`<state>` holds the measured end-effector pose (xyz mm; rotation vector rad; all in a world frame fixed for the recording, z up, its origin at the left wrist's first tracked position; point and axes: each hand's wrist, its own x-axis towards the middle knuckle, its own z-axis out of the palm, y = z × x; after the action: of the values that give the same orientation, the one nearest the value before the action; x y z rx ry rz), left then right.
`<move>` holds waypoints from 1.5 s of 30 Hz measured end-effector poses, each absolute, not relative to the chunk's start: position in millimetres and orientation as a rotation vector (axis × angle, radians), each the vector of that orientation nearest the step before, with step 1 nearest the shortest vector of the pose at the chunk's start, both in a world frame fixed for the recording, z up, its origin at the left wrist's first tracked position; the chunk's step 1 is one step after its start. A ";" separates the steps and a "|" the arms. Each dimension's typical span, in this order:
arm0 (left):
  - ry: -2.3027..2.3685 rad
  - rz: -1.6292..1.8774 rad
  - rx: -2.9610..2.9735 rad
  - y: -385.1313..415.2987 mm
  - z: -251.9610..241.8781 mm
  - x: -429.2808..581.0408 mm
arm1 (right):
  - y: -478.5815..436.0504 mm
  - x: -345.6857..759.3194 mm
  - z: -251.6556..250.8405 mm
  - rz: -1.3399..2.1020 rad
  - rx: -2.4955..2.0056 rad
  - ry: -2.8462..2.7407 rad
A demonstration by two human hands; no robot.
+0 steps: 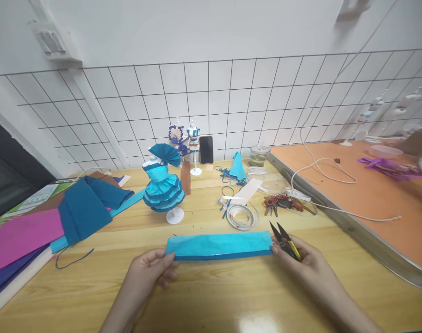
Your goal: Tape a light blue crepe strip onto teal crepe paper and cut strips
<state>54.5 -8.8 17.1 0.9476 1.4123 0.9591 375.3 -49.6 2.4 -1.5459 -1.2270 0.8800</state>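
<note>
A long strip of light-blue crepe paper with a darker blue lower edge is stretched between my hands above the wooden table. My left hand pinches its left end between thumb and fingers. At the right end, my right hand grips the strip with thumb and fingertips and also has a pair of thread snips tucked in it, blades pointing up and apart. Beyond the strip stands a small dress form in a ruffled blue paper dress with a pleated fan piece at its shoulder.
Folded crepe paper in several colours lies at the left. Behind are smaller dress forms, a phone and a blue paper cone. A tape roll and keys lie right of centre, before an orange table.
</note>
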 end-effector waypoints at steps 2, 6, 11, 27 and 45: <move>1.418 0.930 0.960 -8.0 14.3 50.3 | -50.7 370.3 2.5 0.864 -1.560 -1.331; 1.494 0.866 1.099 -7.1 6.2 38.2 | -53.2 360.8 -1.1 0.808 -1.625 -1.575; 1.774 0.728 1.504 -11.0 -3.7 25.9 | -55.5 355.0 -11.1 0.838 -1.648 -1.710; 1.416 0.740 3.252 -39.9 -51.6 66.6 | -56.7 359.9 -19.6 0.788 -1.690 -1.727; 1.368 0.758 3.285 -40.2 -55.3 63.3 | -58.6 362.4 -24.7 0.831 -1.710 -1.723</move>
<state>63.3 -40.2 -55.3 3.2847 1.3680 0.7579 362.4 -58.6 -24.7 -1.7105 -1.7234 0.8307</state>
